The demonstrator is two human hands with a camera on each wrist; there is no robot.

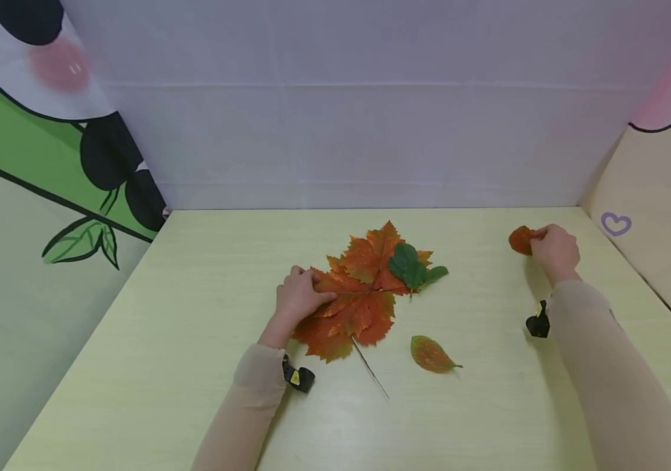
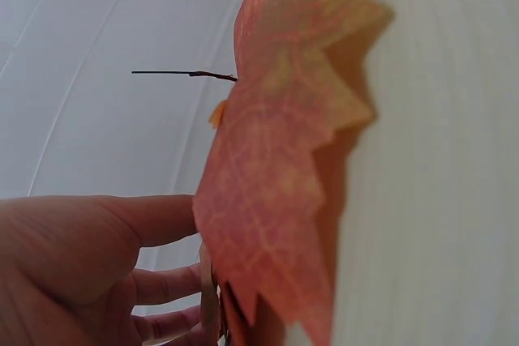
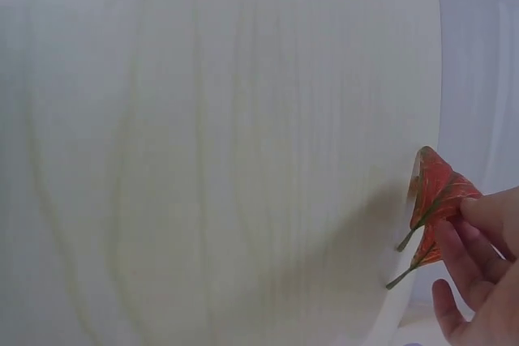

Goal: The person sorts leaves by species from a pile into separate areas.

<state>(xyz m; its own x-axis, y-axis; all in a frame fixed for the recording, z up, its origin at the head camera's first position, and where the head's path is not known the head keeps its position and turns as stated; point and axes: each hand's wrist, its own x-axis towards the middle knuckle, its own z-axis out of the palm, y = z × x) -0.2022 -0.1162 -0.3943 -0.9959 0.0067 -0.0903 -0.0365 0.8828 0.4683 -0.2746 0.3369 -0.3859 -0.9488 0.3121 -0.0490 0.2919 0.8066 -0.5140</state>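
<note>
backdrop [image 1: 370, 131]: pale lilac-grey, creased, standing beyond the maple-leaf cluster [image 1: 364, 320], which serves as landmark below. worktop [image 1: 135, 405]: light wood grain; the cluster lies about mid-width on it. cluster itself: orange-red, toothed leaves overlapping, some with yellow-green margins. left hand [image 1: 300, 293]: at the left edge of the cluster; fingers moderately spread, touching the leaves there, thumb extended over them. right hand [image 1: 556, 252]: well apart from the cluster, to its right and toward the backdrop; fingers narrow, pinching small red-orange leaves [image 1: 520, 241]. green leaves [image 1: 408, 265]: resting on the far right part of the cluster, one tip past its edge. loose leaf [image 1: 432, 354]: orange-green, lying right of the cluster on the near side, not touching it. dark stem [image 1: 370, 367]: thin, leaving the near side of the cluster. two stems [image 3: 400, 279]: on the pinched leaves, right wrist view.
</note>
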